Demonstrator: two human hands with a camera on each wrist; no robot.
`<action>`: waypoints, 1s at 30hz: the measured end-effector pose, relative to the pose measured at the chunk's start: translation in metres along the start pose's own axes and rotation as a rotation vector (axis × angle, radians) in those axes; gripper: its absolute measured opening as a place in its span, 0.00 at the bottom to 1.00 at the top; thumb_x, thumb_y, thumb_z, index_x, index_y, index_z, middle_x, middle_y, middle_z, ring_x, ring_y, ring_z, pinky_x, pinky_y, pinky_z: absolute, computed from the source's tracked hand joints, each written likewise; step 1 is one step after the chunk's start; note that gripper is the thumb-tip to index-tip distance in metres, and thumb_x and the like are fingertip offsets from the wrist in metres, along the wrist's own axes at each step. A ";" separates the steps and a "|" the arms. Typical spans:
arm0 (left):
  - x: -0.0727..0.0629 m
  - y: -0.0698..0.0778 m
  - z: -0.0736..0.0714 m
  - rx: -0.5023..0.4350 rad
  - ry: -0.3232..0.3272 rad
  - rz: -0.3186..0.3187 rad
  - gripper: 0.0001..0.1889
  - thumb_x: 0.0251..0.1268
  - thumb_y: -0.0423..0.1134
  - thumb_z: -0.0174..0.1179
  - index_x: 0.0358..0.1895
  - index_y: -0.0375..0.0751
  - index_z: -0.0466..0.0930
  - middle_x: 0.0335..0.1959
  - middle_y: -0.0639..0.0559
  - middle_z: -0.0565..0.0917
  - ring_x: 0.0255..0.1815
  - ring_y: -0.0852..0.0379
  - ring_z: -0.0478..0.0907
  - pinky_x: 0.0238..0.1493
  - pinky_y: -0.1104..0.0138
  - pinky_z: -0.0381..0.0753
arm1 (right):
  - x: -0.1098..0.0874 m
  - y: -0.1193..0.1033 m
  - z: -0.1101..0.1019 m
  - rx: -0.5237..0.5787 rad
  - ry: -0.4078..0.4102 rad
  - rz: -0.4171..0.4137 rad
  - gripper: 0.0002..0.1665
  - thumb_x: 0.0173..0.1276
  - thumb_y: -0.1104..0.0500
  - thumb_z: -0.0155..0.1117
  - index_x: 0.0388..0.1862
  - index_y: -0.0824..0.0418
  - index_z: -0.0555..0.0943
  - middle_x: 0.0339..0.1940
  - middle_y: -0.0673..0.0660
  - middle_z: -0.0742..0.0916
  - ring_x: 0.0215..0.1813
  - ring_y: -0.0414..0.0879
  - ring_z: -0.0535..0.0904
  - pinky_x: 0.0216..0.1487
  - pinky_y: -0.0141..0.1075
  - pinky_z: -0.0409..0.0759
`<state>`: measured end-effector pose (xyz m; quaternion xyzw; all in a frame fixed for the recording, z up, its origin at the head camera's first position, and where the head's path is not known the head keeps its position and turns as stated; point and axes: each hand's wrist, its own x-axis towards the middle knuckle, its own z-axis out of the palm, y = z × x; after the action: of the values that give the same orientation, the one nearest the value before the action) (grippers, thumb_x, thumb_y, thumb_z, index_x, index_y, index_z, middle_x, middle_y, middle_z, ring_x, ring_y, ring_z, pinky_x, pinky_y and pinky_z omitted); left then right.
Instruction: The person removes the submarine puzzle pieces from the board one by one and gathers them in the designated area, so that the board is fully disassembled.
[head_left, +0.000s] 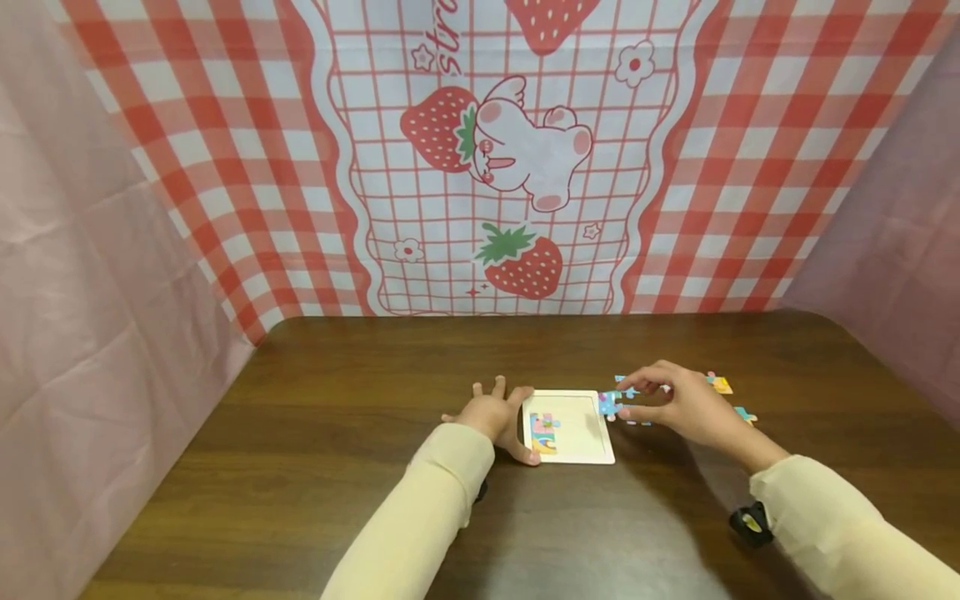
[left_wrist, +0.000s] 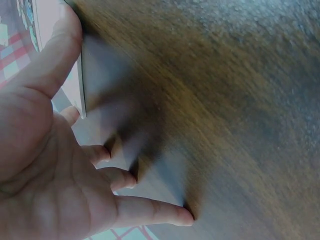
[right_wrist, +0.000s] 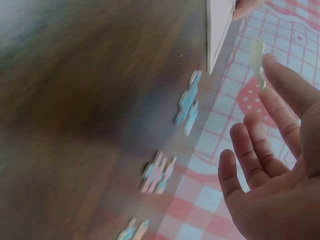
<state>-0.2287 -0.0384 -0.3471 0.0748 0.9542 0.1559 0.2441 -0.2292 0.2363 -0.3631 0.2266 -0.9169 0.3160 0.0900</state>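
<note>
A shallow, pale puzzle tray (head_left: 577,427) lies on the table, with joined colourful puzzle pieces (head_left: 543,435) along its left side. My left hand (head_left: 489,417) spreads at that side, thumb on the near corner and index finger at the far one. In the left wrist view, the other fingers of the left hand (left_wrist: 65,165) reach toward the tabletop. My right hand (head_left: 686,404) pinches a blue puzzle piece (head_left: 609,403) between thumb and index finger, at the tray's right rim. The right wrist view shows this piece (right_wrist: 257,62) edge-on and raised, the remaining fingers loosely bent.
Loose puzzle pieces lie around and under the right hand, among them a yellow one (head_left: 722,385) and a teal one (head_left: 745,414). The right wrist view shows several loose pieces (right_wrist: 187,105) on the brown table (head_left: 337,467). A strawberry-patterned cloth (head_left: 487,250) hangs behind.
</note>
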 end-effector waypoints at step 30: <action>0.002 0.004 -0.001 0.029 -0.009 -0.008 0.56 0.52 0.56 0.77 0.82 0.65 0.51 0.85 0.51 0.43 0.83 0.39 0.37 0.65 0.23 0.52 | -0.054 0.024 -0.009 -0.177 -0.075 -0.047 0.16 0.51 0.49 0.84 0.38 0.46 0.88 0.42 0.46 0.83 0.44 0.41 0.80 0.43 0.40 0.80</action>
<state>-0.2301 -0.0346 -0.3462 0.0754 0.9555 0.1405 0.2480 -0.1928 0.2782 -0.3861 0.2509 -0.9384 0.2226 0.0826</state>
